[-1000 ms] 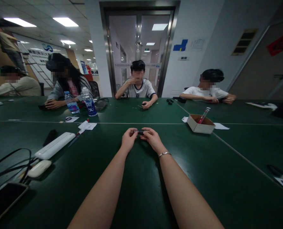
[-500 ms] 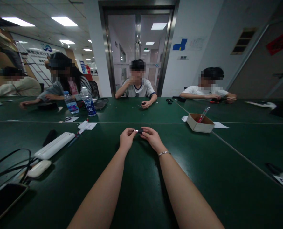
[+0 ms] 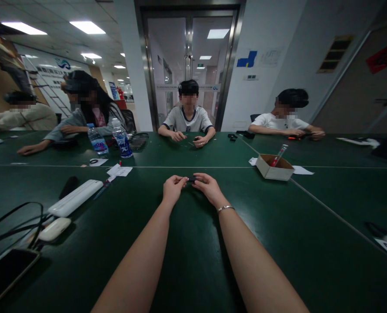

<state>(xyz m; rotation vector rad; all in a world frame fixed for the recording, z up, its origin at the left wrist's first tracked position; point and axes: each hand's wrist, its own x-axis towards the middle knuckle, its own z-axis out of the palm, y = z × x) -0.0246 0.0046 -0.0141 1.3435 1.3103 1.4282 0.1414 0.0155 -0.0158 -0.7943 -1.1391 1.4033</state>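
Both of my hands are held together over the green table [image 3: 193, 243], in front of me. A small black object [image 3: 191, 179] with a lighter left end sits between their fingertips; its exact kind is too small to make out. My left hand [image 3: 174, 190] is closed in a pinch at its left end. On the other side my right hand [image 3: 209, 190], below a silver bracelet [image 3: 225, 208], has thumb and fingers closed around the black part. Fingers hide much of the object.
An open cardboard box [image 3: 275, 174] with a red-tipped tube stands to the right. Leftward lie a white power strip [image 3: 78, 198], a white mouse-shaped item [image 3: 55, 229], cables and a phone [image 3: 11, 274]. Two bottles [image 3: 122, 141] stand farther back. Co-workers sit across the table.
My hands stay almost in place, and less of the object's light end shows. The person opposite has lowered a hand from the face to the table. At left, a person's hand has slid outward.
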